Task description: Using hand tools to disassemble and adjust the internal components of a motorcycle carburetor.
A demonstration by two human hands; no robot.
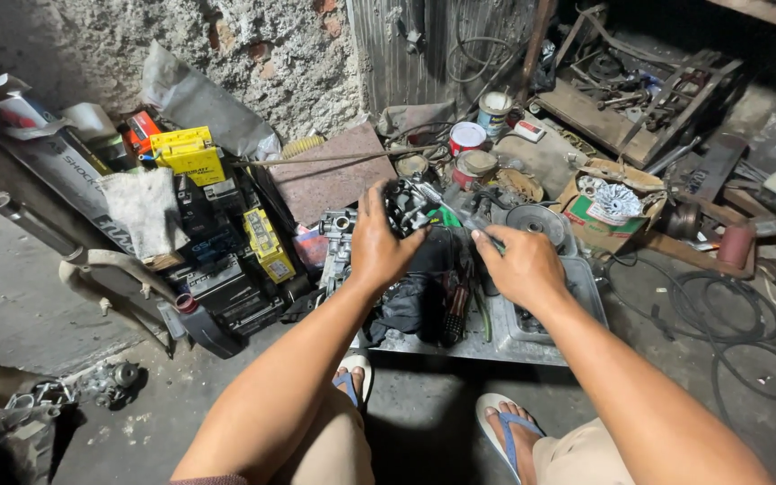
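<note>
Gripping a dark engine part (pixel 403 205) at the scene's centre, left hand (pixel 381 244) has fingers curled over it, above a metal tray (pixel 460 346). Right hand (pixel 518 263), just right, fingers closed around a slim metal tool (pixel 446 205) touching that part. Yellow boxes (pixel 192 154) far left; tins (pixel 469 136) beyond.

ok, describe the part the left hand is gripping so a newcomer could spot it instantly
Start at the shallow metal tray on the floor ahead of the person's feet. At its far left end, the left hand clamps over a dark round engine part. Unlike the flat grey pulley disc near the right hand, it is black, chunky and finned-looking.
</note>
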